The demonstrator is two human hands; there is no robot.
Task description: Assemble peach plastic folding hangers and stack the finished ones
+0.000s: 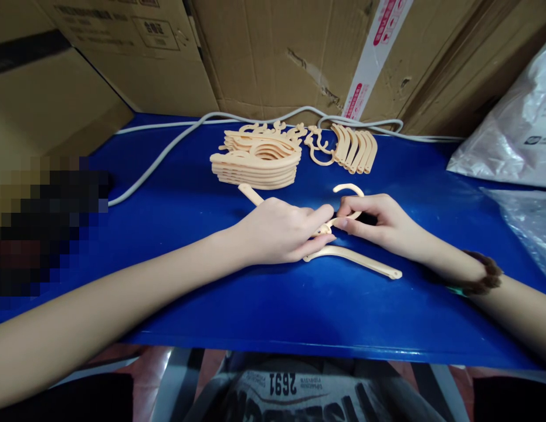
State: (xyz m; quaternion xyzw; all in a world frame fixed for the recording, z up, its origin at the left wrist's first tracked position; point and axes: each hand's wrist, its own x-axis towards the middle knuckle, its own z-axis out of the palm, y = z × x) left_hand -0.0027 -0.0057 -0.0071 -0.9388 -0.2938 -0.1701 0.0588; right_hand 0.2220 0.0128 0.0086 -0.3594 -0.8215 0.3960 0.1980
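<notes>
Clock centred where the hands meet; 12 points away from the wearer.

Tabletop [211, 299]: blue, glossy, beneath all loose pieces.
Cardboard boxes [273, 70]: brown, along the back, 10 to 1 o'clock.
Plastic bag [510, 123]: translucent, at 2 o'clock.
Cable [305, 109]: pale, curving along the back from 9 to 2 o'clock.
Stack of hanger pieces [255, 170]: cream, at 10 o'clock, layered, curled hooks behind it.
Left hand [281, 231]: grip closed, thumb and fingertips clamped on the round joint listed last.
Right hand [387, 220]: grip closed, thumb and forefinger pinching the hook.
Fan of curved pieces [356, 149]: cream, at 12 to 1 o'clock, side by side, two loose hooks at their left.
Lower hanger arm [356, 258]: loose, flat on the tabletop at 5 o'clock; long axis 10 to 4. Its inner end lies just beside the left hand, the nearer one; contact cannot be told.
Upper hanger arm [250, 194]: protrudes past the left hand towards 10 o'clock, long axis likewise 10 to 4; middle covered.
Hook [351, 187]: cream, open curve at 12 to 1 o'clock, shank running down to 8.
Round joint [324, 230]: small, at the shank's base, between the two hands; judged the pivotal relation.
</notes>
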